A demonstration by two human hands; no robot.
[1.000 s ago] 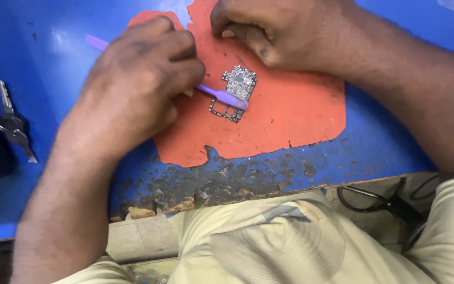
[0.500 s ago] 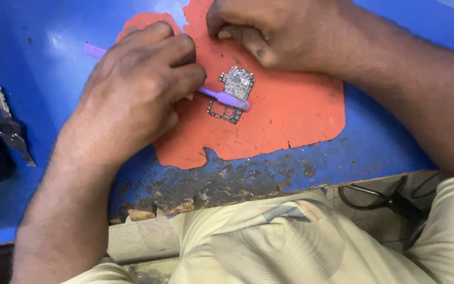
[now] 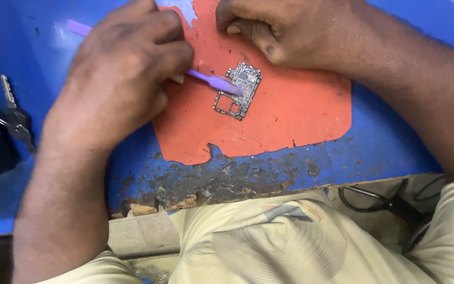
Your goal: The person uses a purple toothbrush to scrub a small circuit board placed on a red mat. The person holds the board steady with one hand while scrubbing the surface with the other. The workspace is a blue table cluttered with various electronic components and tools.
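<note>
1. Left hand point(image 3: 124, 79) front and centre, grip closed around a purple plastic tool point(image 3: 214, 81), its handle end poking out past the knuckles at upper left.
2. The tool's flat tip is touching the small circuit board point(image 3: 239, 89), right on its upper half.
3. The board lies flat on the orange mat point(image 3: 290, 110), near the mat's middle.
4. Right hand point(image 3: 285, 29) sits curled at the mat's top edge, fingers folded under; whether that grip holds anything, I cannot tell.
5. The mat rests on the blue worktop point(image 3: 384, 142), whose near edge is chipped and blackened.
6. Keys point(image 3: 11, 113) lie far left, well apart.
</note>
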